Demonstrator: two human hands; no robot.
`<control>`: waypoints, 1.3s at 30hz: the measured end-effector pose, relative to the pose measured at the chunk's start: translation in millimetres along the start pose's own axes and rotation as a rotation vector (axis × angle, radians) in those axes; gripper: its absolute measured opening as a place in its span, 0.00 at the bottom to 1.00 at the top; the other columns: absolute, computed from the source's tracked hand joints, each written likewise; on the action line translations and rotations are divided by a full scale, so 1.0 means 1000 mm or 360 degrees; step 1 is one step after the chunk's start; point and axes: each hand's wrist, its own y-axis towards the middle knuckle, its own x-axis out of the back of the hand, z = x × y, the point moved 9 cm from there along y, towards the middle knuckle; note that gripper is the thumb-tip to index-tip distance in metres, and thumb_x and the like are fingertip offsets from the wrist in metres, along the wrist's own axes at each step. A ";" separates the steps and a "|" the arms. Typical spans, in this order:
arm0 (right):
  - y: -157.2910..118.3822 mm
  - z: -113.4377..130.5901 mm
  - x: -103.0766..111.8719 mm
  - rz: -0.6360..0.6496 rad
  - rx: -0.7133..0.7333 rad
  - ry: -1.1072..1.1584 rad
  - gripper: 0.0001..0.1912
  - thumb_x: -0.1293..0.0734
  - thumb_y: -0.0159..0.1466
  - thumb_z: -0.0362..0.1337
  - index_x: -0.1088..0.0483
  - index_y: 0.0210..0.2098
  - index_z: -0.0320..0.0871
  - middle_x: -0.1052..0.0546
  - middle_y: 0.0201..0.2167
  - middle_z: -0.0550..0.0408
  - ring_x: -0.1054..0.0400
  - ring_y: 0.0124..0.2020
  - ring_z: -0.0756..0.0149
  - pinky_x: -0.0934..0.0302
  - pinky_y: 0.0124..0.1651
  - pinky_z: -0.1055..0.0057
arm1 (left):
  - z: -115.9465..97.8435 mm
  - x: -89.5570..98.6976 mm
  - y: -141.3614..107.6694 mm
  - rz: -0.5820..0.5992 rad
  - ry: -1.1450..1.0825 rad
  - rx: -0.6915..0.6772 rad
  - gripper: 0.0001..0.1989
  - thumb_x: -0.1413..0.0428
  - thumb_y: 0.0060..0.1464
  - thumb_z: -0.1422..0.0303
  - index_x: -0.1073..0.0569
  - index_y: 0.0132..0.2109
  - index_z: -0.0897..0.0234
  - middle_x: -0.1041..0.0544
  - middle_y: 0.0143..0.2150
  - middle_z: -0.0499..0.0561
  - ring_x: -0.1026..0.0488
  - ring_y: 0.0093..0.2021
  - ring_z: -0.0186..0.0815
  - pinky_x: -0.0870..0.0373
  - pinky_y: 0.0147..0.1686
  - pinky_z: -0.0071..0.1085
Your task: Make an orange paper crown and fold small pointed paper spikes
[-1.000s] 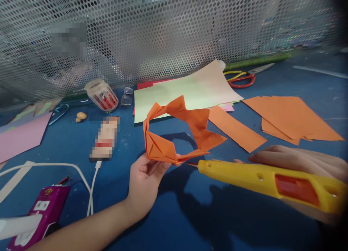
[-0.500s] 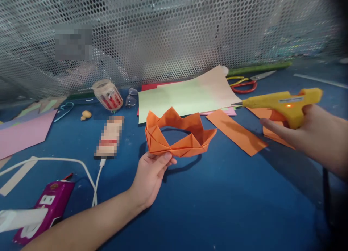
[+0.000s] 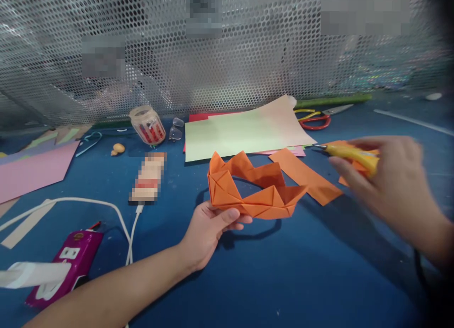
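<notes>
Here | left fingers [image 3: 229,217] pinch spiky folded-paper ring [image 3: 260,206] | right fingers [image 3: 349,174] wrap yellow glue gun [image 3: 342,152]

Left hand [image 3: 209,231] holds paper crown [image 3: 260,206], right hand [image 3: 399,181] glue gun [image 3: 349,155].

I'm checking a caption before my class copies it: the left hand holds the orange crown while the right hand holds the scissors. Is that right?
Not quite: the right hand holds the yellow glue gun; the scissors lie farther back, as the head view shows. The left hand does hold the orange crown.
</notes>
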 end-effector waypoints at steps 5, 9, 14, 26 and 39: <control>-0.045 0.127 0.009 0.0008 0.0721 0.0572 0.22 0.38 0.84 0.61 0.28 0.61 0.52 0.15 0.53 0.42 0.17 0.55 0.48 0.25 0.55 0.52 | -0.006 -0.013 0.002 0.0053 -0.0242 0.0011 0.34 0.29 0.65 0.35 0.15 0.53 0.65 0.09 0.46 0.58 0.08 0.48 0.48 0.12 0.49 0.39; -0.056 0.164 0.015 0.0073 0.0805 0.0734 0.15 0.33 0.83 0.56 0.30 0.56 0.53 0.14 0.44 0.48 0.17 0.44 0.52 0.23 0.42 0.60 | -0.005 -0.019 0.003 0.0094 -0.0313 0.0066 0.39 0.24 0.56 0.33 0.14 0.51 0.66 0.07 0.47 0.64 0.07 0.49 0.55 0.12 0.49 0.39; -0.057 0.163 0.011 0.0145 0.0677 0.0823 0.17 0.33 0.83 0.58 0.25 0.54 0.53 0.16 0.36 0.54 0.23 0.33 0.59 0.28 0.33 0.66 | -0.003 -0.021 0.000 0.0110 -0.0349 0.0098 0.35 0.20 0.56 0.39 0.17 0.50 0.66 0.07 0.47 0.64 0.07 0.51 0.57 0.11 0.55 0.47; -0.051 0.157 0.010 0.0240 0.0541 0.1016 0.16 0.27 0.81 0.49 0.22 0.37 0.51 0.15 0.29 0.57 0.23 0.29 0.61 0.30 0.35 0.63 | 0.001 -0.023 0.002 0.0116 -0.0373 0.0158 0.38 0.18 0.56 0.44 0.22 0.59 0.63 0.10 0.59 0.67 0.10 0.60 0.60 0.16 0.66 0.55; -0.053 0.152 0.015 0.0331 0.0313 0.1255 0.03 0.23 0.74 0.43 0.15 0.42 0.53 0.12 0.34 0.54 0.15 0.32 0.58 0.16 0.34 0.66 | -0.005 -0.024 0.002 0.0104 -0.0262 0.0118 0.31 0.20 0.59 0.44 0.20 0.51 0.62 0.08 0.52 0.59 0.07 0.50 0.49 0.12 0.55 0.41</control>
